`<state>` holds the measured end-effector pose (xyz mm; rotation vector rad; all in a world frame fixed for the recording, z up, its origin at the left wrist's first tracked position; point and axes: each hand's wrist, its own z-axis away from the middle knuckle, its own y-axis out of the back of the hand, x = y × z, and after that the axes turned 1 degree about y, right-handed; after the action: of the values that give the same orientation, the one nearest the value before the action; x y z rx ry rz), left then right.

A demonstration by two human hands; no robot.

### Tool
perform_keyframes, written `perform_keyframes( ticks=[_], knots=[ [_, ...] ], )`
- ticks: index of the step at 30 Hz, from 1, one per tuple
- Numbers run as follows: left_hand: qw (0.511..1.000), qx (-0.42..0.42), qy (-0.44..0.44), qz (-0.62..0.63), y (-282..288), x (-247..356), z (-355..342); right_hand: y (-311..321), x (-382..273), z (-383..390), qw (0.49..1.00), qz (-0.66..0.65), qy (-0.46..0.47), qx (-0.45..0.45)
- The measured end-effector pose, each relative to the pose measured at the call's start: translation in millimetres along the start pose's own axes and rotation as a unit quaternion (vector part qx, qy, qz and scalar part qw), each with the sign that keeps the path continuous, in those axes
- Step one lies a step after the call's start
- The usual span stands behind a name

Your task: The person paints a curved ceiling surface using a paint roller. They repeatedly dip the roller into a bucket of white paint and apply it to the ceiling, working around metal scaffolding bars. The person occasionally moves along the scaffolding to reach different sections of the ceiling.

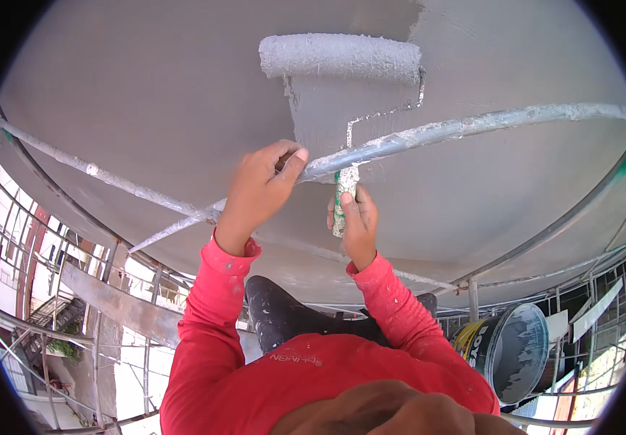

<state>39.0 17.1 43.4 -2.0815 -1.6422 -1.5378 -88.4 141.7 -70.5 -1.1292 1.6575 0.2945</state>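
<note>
My right hand [358,221] is closed round the white-and-green, paint-caked handle of a paint roller [340,56]. Its wide sleeve, thick with whitish coating, lies against a grey wall [160,80], and its bent wire frame passes behind a metal scaffold pipe [429,136]. A wet, paler strip shows on the wall below the sleeve. My left hand [263,187] is in front of the same pipe, left of the roller handle, with fingers curled and thumb close to the index finger. Whether it grips the pipe or anything else is hidden.
Another pipe [102,176] crosses on the left. A dark bucket [519,351], smeared inside with grey coating, stands at the lower right near scaffold rails. On the lower left, more scaffold bars and a plank [121,304] show, with buildings and stairs far below.
</note>
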Motion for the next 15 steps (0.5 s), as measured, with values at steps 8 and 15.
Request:
perform_keyframes(
  ticks=[8,15],
  knots=[
    [0.976,-0.212,0.035,0.027,0,23,-55,-13,-2,-66,0.989,-0.106,0.1,0.014],
    [0.969,-0.154,0.048,0.187,-23,13,-74,-19,-15,-97,0.99,-0.028,0.135,-0.014]
  ],
)
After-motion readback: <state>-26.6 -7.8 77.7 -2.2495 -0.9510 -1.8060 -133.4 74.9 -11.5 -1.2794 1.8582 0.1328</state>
